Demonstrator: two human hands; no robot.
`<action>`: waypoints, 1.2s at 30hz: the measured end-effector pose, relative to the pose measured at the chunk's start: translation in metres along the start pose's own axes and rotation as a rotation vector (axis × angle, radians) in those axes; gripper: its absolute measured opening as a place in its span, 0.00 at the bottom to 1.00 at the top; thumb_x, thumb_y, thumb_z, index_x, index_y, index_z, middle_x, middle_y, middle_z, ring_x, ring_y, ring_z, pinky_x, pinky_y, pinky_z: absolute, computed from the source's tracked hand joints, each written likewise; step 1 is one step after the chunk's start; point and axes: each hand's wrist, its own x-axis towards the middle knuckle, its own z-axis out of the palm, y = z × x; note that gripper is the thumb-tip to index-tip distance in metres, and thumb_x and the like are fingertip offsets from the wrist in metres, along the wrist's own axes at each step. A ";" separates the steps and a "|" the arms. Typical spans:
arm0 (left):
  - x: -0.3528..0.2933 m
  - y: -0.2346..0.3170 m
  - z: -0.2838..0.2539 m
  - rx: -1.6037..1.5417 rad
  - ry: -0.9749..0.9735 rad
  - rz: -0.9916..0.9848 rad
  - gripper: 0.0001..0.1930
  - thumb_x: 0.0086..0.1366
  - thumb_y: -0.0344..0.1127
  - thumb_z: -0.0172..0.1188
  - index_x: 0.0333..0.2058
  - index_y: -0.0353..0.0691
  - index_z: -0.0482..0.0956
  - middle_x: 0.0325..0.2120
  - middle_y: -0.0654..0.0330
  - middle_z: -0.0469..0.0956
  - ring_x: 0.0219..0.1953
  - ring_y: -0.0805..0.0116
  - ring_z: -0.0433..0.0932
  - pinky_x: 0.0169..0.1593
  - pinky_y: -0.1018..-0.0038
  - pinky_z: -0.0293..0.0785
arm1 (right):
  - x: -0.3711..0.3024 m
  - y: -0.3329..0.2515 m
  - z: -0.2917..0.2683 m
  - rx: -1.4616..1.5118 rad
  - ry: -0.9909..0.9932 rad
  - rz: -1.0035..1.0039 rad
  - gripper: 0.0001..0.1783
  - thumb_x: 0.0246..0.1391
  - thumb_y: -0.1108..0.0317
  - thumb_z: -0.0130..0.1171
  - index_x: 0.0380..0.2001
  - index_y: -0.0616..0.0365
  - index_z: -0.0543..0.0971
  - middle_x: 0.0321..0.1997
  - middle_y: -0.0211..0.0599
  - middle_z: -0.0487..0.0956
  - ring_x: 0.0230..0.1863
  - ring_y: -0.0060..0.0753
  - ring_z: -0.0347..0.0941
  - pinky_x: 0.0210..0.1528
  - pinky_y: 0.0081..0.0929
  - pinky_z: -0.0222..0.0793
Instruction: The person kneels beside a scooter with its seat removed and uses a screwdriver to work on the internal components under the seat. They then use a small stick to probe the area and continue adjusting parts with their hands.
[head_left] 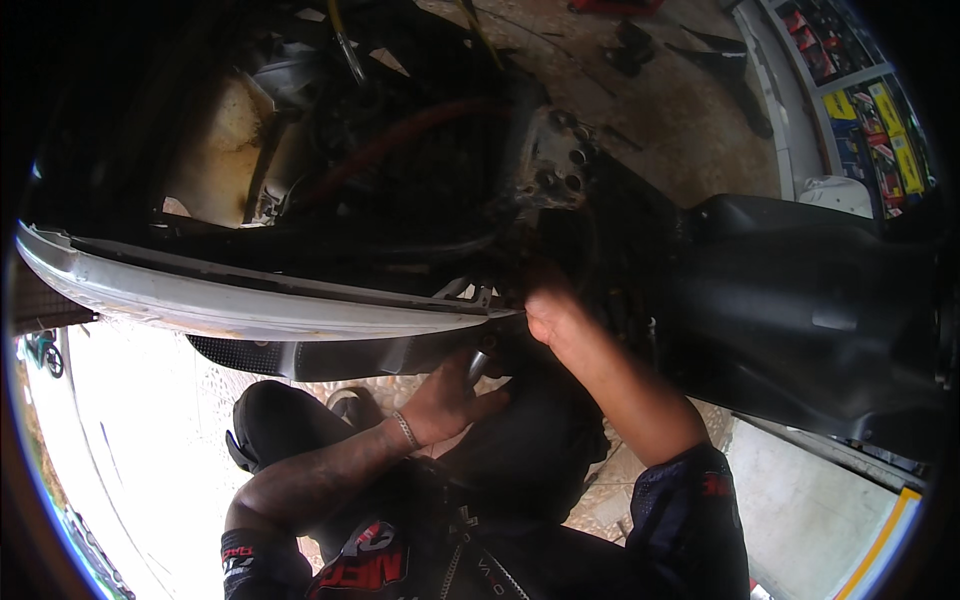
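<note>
A partly stripped scooter or motorbike body lies across the view in front of me. My left hand (440,402) is closed around a short silver metal tool (478,367), below the long white side panel (260,303); the tool's exact kind cannot be made out. Close to the right end of that panel, my right hand (547,308) reaches into the dark frame. Its fingers are hidden in shadow among the parts. Beneath the white panel runs a black textured plastic piece (330,357). Beyond my right hand is a metal bracket (558,160) with round holes.
A large black plastic moulding (810,290) extends to the right. Behind it stands a shelf (870,90) of packaged goods. Dark loose parts (715,70) lie on the tiled floor (690,130). A white-topped surface (800,500) is at lower right. Bright daylight fills the left.
</note>
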 end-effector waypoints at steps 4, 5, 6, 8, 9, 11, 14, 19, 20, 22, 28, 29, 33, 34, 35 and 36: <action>0.002 -0.001 0.000 -0.004 -0.029 -0.052 0.37 0.59 0.44 0.68 0.62 0.32 0.64 0.54 0.42 0.73 0.59 0.50 0.73 0.62 0.63 0.66 | 0.003 0.000 -0.002 -0.055 0.000 0.034 0.10 0.62 0.72 0.51 0.41 0.59 0.81 0.38 0.37 0.81 0.39 0.28 0.77 0.40 0.31 0.73; 0.002 0.000 0.000 0.019 -0.029 -0.056 0.37 0.59 0.44 0.68 0.62 0.32 0.64 0.54 0.42 0.73 0.59 0.50 0.72 0.62 0.63 0.66 | 0.005 0.001 -0.003 -0.064 -0.011 0.043 0.10 0.62 0.72 0.51 0.41 0.59 0.81 0.38 0.36 0.81 0.38 0.27 0.76 0.40 0.32 0.73; 0.001 0.000 0.000 0.043 -0.027 -0.063 0.37 0.59 0.45 0.68 0.62 0.32 0.64 0.54 0.42 0.73 0.59 0.50 0.72 0.62 0.62 0.66 | 0.007 0.001 -0.004 -0.072 -0.023 0.054 0.10 0.62 0.72 0.51 0.41 0.59 0.81 0.38 0.36 0.81 0.38 0.27 0.76 0.40 0.32 0.72; 0.002 0.000 0.002 0.063 0.005 -0.020 0.37 0.59 0.45 0.68 0.62 0.32 0.64 0.54 0.41 0.72 0.59 0.49 0.72 0.62 0.62 0.67 | 0.008 0.001 -0.007 -0.092 -0.054 0.067 0.09 0.62 0.71 0.52 0.41 0.59 0.81 0.38 0.36 0.81 0.38 0.27 0.76 0.41 0.32 0.72; 0.003 0.001 0.002 0.073 0.020 0.002 0.37 0.59 0.46 0.68 0.62 0.33 0.64 0.54 0.41 0.72 0.59 0.49 0.72 0.62 0.62 0.67 | 0.008 0.000 -0.007 -0.105 -0.073 0.068 0.09 0.62 0.70 0.53 0.41 0.59 0.81 0.38 0.36 0.81 0.38 0.27 0.76 0.41 0.32 0.72; 0.003 0.001 0.002 0.123 0.001 -0.086 0.37 0.59 0.46 0.68 0.62 0.33 0.64 0.55 0.41 0.72 0.59 0.48 0.72 0.62 0.62 0.66 | 0.005 -0.003 -0.008 -0.138 -0.089 0.067 0.08 0.61 0.69 0.56 0.41 0.59 0.81 0.39 0.36 0.81 0.39 0.27 0.76 0.41 0.32 0.72; 0.005 0.000 0.003 0.154 -0.016 -0.111 0.36 0.60 0.42 0.70 0.62 0.36 0.64 0.53 0.50 0.73 0.54 0.60 0.73 0.56 0.67 0.70 | 0.002 -0.008 -0.007 -0.187 -0.102 0.045 0.09 0.59 0.68 0.59 0.42 0.59 0.81 0.39 0.35 0.81 0.41 0.27 0.76 0.42 0.32 0.72; 0.004 -0.004 0.007 0.169 0.023 -0.052 0.33 0.61 0.38 0.70 0.60 0.37 0.65 0.50 0.57 0.74 0.49 0.70 0.74 0.50 0.73 0.72 | -0.005 -0.018 -0.007 -0.154 -0.176 0.024 0.15 0.57 0.68 0.62 0.47 0.58 0.80 0.44 0.34 0.82 0.44 0.27 0.77 0.45 0.30 0.73; 0.003 -0.005 0.006 0.188 0.027 -0.033 0.32 0.61 0.38 0.70 0.60 0.37 0.65 0.49 0.57 0.74 0.49 0.70 0.74 0.50 0.73 0.72 | -0.009 -0.021 -0.008 -0.260 -0.143 0.019 0.15 0.57 0.67 0.62 0.48 0.59 0.80 0.44 0.36 0.82 0.44 0.28 0.78 0.45 0.30 0.73; 0.002 -0.005 0.005 0.087 0.026 -0.030 0.30 0.62 0.36 0.68 0.59 0.36 0.66 0.49 0.58 0.74 0.49 0.71 0.74 0.51 0.74 0.72 | -0.021 -0.032 -0.008 -0.435 -0.139 -0.042 0.17 0.59 0.65 0.61 0.49 0.60 0.79 0.45 0.40 0.83 0.45 0.28 0.78 0.46 0.30 0.73; 0.000 0.009 0.003 -0.113 0.072 0.001 0.24 0.66 0.32 0.63 0.58 0.36 0.67 0.47 0.59 0.75 0.50 0.73 0.74 0.54 0.74 0.71 | -0.124 -0.077 -0.013 -1.246 -0.091 -0.184 0.19 0.61 0.58 0.62 0.46 0.64 0.80 0.39 0.42 0.85 0.41 0.35 0.82 0.44 0.31 0.75; 0.001 0.013 0.002 -0.158 0.098 0.033 0.23 0.66 0.31 0.62 0.58 0.36 0.67 0.47 0.59 0.75 0.50 0.73 0.74 0.54 0.75 0.71 | -0.134 -0.075 -0.007 -1.313 -0.131 -0.201 0.20 0.60 0.56 0.63 0.44 0.64 0.81 0.39 0.46 0.85 0.41 0.39 0.83 0.44 0.32 0.76; -0.006 0.040 0.008 -0.404 0.125 0.023 0.20 0.68 0.29 0.57 0.58 0.38 0.68 0.46 0.63 0.76 0.48 0.76 0.74 0.53 0.76 0.71 | -0.157 -0.058 0.011 -1.431 -0.285 -0.358 0.27 0.55 0.53 0.66 0.48 0.64 0.77 0.45 0.53 0.82 0.47 0.51 0.80 0.49 0.40 0.76; -0.008 0.047 0.011 -0.482 0.129 0.088 0.20 0.69 0.28 0.56 0.58 0.39 0.68 0.46 0.64 0.76 0.48 0.76 0.74 0.52 0.76 0.71 | -0.156 -0.050 0.016 -1.442 -0.325 -0.387 0.29 0.54 0.56 0.66 0.52 0.65 0.74 0.46 0.55 0.82 0.49 0.51 0.80 0.50 0.40 0.75; -0.011 0.054 0.013 -0.518 0.146 0.077 0.18 0.70 0.28 0.54 0.58 0.39 0.69 0.46 0.64 0.76 0.47 0.76 0.74 0.52 0.76 0.71 | -0.156 -0.042 0.021 -1.279 -0.291 -0.352 0.28 0.56 0.58 0.65 0.54 0.65 0.71 0.46 0.56 0.81 0.49 0.51 0.80 0.50 0.39 0.75; -0.013 0.060 0.014 -0.510 0.195 0.074 0.18 0.70 0.28 0.54 0.57 0.39 0.69 0.46 0.64 0.75 0.47 0.76 0.74 0.52 0.76 0.71 | -0.155 -0.033 0.026 -1.109 -0.278 -0.362 0.28 0.57 0.60 0.63 0.55 0.66 0.69 0.46 0.56 0.81 0.49 0.51 0.80 0.50 0.39 0.75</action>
